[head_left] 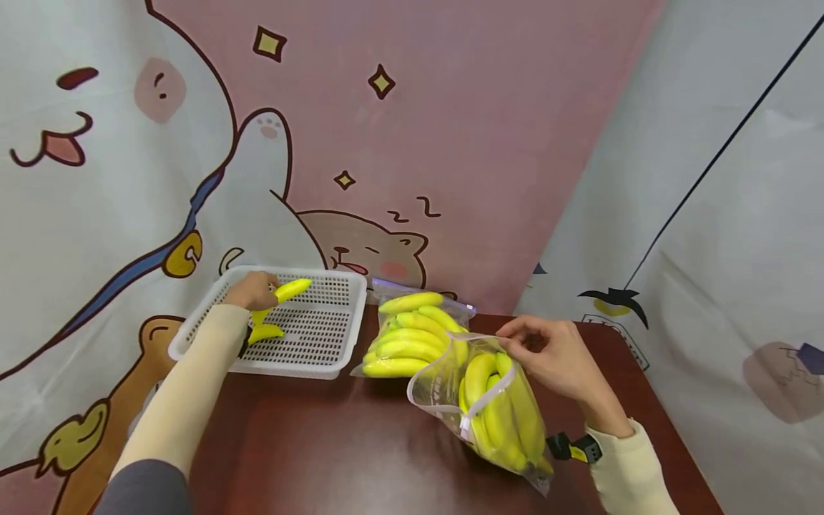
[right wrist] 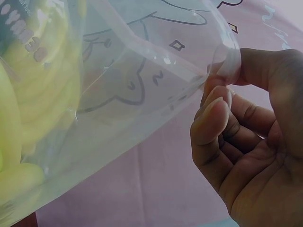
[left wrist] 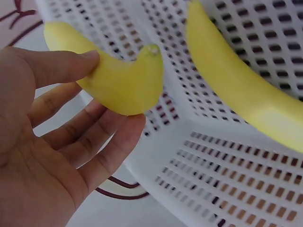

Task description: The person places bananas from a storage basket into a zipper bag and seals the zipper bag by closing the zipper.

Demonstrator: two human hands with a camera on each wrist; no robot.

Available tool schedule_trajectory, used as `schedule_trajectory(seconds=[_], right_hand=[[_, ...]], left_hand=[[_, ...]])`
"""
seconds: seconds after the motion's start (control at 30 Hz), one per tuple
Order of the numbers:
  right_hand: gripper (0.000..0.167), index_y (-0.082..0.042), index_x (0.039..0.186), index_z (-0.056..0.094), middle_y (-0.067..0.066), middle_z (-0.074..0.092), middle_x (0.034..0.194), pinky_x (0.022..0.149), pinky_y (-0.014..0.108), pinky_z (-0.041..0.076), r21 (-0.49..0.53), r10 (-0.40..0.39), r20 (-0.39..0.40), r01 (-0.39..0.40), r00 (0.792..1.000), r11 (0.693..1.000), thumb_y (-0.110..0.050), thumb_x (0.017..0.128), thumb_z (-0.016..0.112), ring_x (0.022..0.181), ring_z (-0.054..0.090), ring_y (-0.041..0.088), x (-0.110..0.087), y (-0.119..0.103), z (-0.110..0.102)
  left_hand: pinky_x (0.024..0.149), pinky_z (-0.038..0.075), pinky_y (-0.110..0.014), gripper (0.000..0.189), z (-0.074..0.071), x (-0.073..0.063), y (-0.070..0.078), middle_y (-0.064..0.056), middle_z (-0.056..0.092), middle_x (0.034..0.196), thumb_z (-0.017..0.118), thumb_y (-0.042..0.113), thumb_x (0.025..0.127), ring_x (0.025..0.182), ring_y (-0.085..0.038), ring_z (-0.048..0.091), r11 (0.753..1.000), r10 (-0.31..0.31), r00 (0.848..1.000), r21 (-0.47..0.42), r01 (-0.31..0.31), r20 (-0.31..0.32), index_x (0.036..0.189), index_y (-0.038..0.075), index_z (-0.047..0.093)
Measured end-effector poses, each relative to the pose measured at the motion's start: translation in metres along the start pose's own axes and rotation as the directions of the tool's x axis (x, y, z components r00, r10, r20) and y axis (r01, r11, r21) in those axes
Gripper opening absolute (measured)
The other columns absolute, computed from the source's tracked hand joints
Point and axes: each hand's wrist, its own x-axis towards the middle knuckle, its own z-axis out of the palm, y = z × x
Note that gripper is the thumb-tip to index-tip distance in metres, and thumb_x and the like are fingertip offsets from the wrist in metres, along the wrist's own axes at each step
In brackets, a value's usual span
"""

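Observation:
My left hand (head_left: 251, 290) is over the left side of a white plastic basket (head_left: 350, 315). Between thumb and fingers it pinches a yellow banana (left wrist: 118, 85). Another banana (left wrist: 232, 85) lies in the basket, apart from the hand. My right hand (head_left: 553, 354) pinches the rim of a clear zip bag (right wrist: 137, 52), whose mouth stands open toward the basket. Several bananas (head_left: 496, 408) are inside this bag, which rests tilted on the table. The right wrist view shows thumb and index finger on the bag's edge, the other fingers curled.
Behind the open bag lies a second clear bag (head_left: 465, 309) with several bananas in it, next to the basket's right side. Everything stands on a dark red-brown table (head_left: 309, 443). A printed cloth (head_left: 476, 143) hangs along the table's back and sides.

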Motion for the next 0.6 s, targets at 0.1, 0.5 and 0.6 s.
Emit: schedule_trajectory(seconds=[0.1, 0.5, 0.6], right_hand=[[0.006, -0.02, 0.096, 0.076, -0.007, 0.066, 0.072, 0.055, 0.024, 0.049, -0.002, 0.004, 0.003, -0.004, 1.0, 1.0, -0.025, 0.094, 0.076, 0.061, 0.06, 0.009, 0.001, 0.0, 0.0], [0.009, -0.018, 0.095, 0.076, -0.006, 0.067, 0.072, 0.055, 0.024, 0.049, -0.005, 0.004, -0.002, -0.004, 1.0, 1.0, -0.026, 0.094, 0.076, 0.06, 0.06, 0.009, 0.003, 0.002, 0.001], [0.007, -0.019, 0.095, 0.076, -0.006, 0.069, 0.074, 0.055, 0.024, 0.05, -0.003, 0.018, 0.003, -0.018, 1.0, 1.0, -0.025, 0.094, 0.076, 0.061, 0.061, 0.009, 0.002, 0.001, 0.0]], left_hand=[[0.072, 0.052, -0.038, 0.053, -0.001, -0.002, 0.009, -0.033, 0.058, 0.134, 0.063, 0.012, 0.092, 0.093, -0.031, 0.059, 1.0, 0.015, 1.0, -0.027, -0.016, -0.026, 0.142, -0.003, 0.055], [0.073, 0.062, -0.039, 0.056, 0.003, -0.02, 0.041, -0.035, 0.063, 0.126, 0.066, 0.017, 0.095, 0.091, -0.032, 0.073, 0.971, 0.117, 0.99, -0.201, -0.131, -0.084, 0.145, -0.005, 0.052], [0.072, 0.061, -0.036, 0.055, 0.006, -0.025, 0.051, -0.034, 0.064, 0.126, 0.068, 0.019, 0.095, 0.09, -0.031, 0.073, 0.964, 0.122, 0.987, -0.226, -0.143, -0.106, 0.144, -0.002, 0.053]])
